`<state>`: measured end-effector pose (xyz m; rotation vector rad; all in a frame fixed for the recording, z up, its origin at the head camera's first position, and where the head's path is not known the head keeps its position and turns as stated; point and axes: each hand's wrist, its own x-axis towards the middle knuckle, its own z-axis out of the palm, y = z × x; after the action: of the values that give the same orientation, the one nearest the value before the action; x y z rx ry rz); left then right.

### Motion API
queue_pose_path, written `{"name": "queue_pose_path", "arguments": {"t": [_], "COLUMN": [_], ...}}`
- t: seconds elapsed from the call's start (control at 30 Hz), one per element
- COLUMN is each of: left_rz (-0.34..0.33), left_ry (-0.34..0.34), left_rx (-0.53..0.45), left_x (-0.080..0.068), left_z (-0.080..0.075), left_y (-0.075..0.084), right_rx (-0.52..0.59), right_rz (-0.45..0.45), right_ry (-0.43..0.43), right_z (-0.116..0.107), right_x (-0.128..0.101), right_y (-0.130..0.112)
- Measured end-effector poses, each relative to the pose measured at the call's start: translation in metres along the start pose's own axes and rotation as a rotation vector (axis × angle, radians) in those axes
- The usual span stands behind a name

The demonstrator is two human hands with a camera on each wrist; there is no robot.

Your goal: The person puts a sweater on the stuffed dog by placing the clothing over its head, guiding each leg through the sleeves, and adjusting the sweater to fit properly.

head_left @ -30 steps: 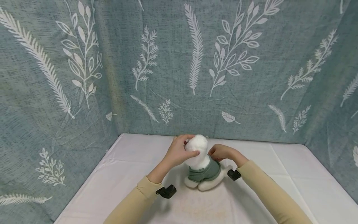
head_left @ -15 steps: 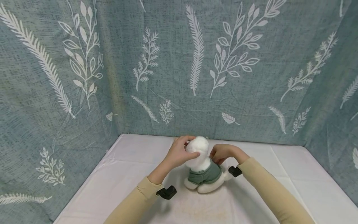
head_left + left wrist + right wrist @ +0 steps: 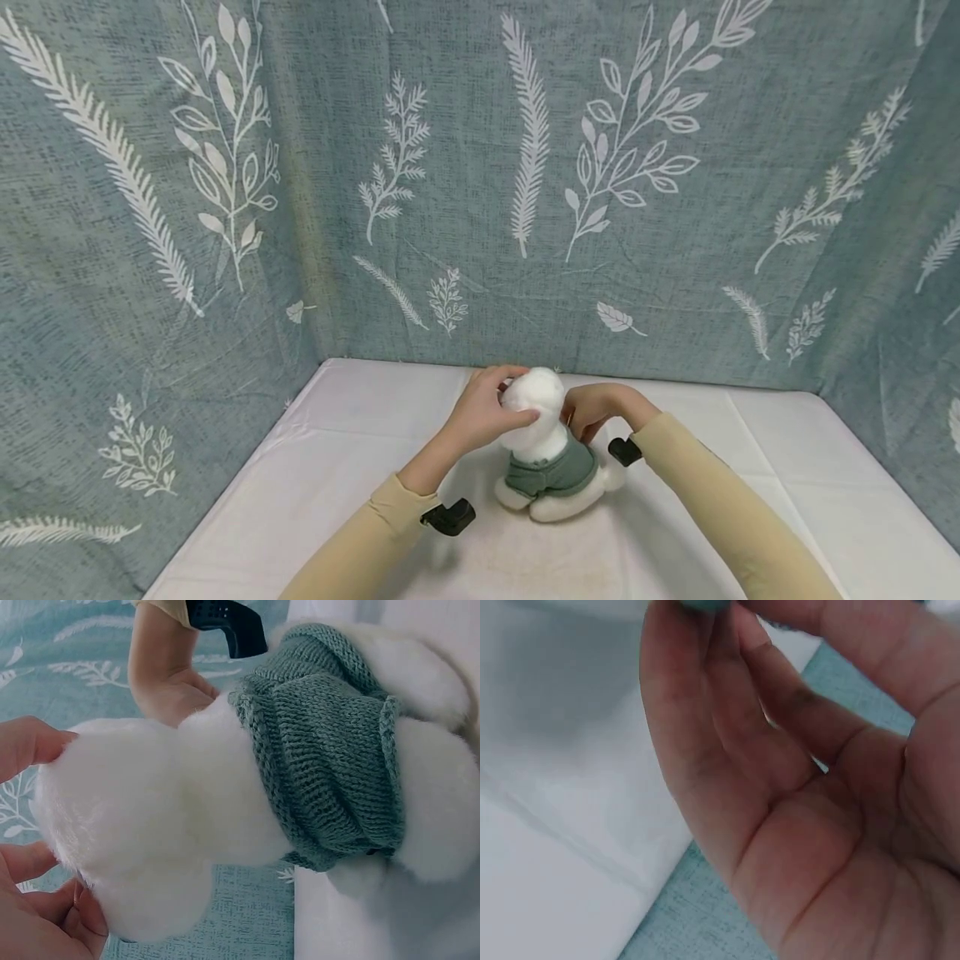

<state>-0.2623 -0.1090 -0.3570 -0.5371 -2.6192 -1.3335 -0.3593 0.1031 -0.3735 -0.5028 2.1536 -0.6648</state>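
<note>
A white plush toy [image 3: 542, 440] in a green knitted sweater [image 3: 547, 473] sits on the white table [image 3: 352, 442], its back toward me. My left hand [image 3: 486, 414] grips the toy's fluffy head [image 3: 150, 832] from the left, with fingers [image 3: 30, 746] wrapped over its top and front. On the right, at the toy's neck, my right hand [image 3: 594, 407] has its fingers curled. In the right wrist view the fingertips of my right hand [image 3: 817, 787] meet on a bit of green knit [image 3: 701, 604] at the frame's top edge. The sweater [image 3: 330, 750] fills the left wrist view.
Blue-green cloth [image 3: 480, 167] printed with white leaves hangs behind the table and along both sides, close behind the toy. Black wrist-camera mounts [image 3: 448, 517] sit on both beige sleeves. Bare white tabletop [image 3: 787, 467] lies left, right and in front of the toy.
My right hand has drawn in leftward, closer to the toy's neck. The left hand keeps its grip on the head, which has shifted slightly right.
</note>
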Motion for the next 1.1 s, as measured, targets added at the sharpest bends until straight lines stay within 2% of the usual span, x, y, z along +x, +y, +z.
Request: {"name": "queue_pose_path", "arguments": {"t": [0.17,0.43,0.6,0.7,0.8,0.93,1.1], "left_rz": [0.005,0.018,0.006,0.01,0.019,0.012,-0.003], "left_ry": [-0.003,-0.011,-0.012,-0.027,-0.022,0.01,-0.004], "left_rx": [0.008,0.023,0.018,-0.007,-0.045,-0.083,-0.082], "left_x": [0.001,0.001,0.002,0.003,0.006,0.012,0.016], "left_z": [0.001,0.002,0.002,0.001,-0.002,-0.005,-0.005], "left_y": [0.0,-0.001,-0.002,-0.004,-0.007,-0.013,-0.018], "right_rx": [-0.002,-0.107,-0.193,-0.236,-0.258,-0.215,-0.128], "right_rz": [-0.024,-0.094,-0.092,-0.094,-0.075,-0.015,0.074], "right_ry": [0.023,0.169,0.255,0.304,0.358,0.425,0.432], "right_z": [0.001,0.014,0.017,0.016,0.016,0.024,0.039], "right_x": [0.003,0.016,0.015,0.005,-0.014,-0.044,-0.065], "right_y": [0.001,0.018,0.021,0.017,0.009,-0.001,-0.001]}}
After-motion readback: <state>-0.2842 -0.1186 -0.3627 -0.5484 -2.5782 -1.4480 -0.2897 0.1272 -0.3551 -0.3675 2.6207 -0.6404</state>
